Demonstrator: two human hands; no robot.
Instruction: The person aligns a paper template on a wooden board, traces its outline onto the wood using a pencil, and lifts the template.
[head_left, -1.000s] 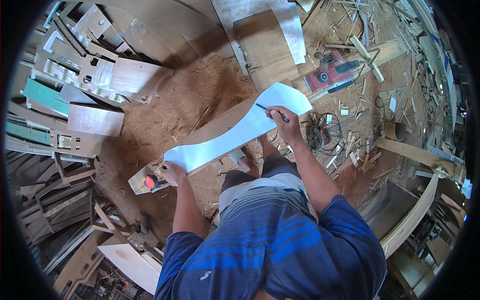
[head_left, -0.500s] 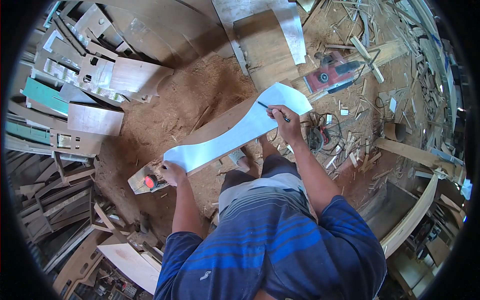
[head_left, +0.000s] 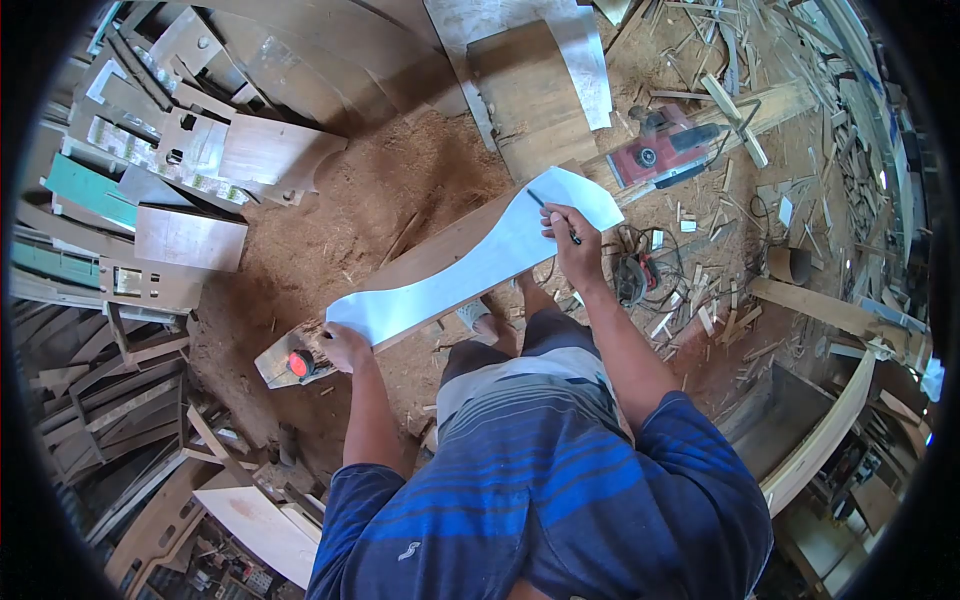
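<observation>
A white curved template point(head_left: 450, 270), wide at its far right end, lies along a wooden board point(head_left: 415, 262). My left hand point(head_left: 347, 347) is closed on the template's near left end, its fingertips partly hidden. In my right hand point(head_left: 574, 243) is a dark pencil point(head_left: 536, 198), its tip near the template's upper edge at the wide end. Just left of my left hand, a round red-and-black object point(head_left: 300, 363), perhaps a tape measure, sits on the board's end.
A red power tool point(head_left: 660, 155) with a cord rests on the plank beyond the template. Another corded power tool point(head_left: 635, 275) lies on the floor to the right. Sawdust point(head_left: 400, 190) and wood scraps cover the ground. Cut panels point(head_left: 270, 155) are stacked at left.
My right hand has shifted slightly right, and the pencil tip has moved up and to the right along the template's edge. My left hand and the template stay in place.
</observation>
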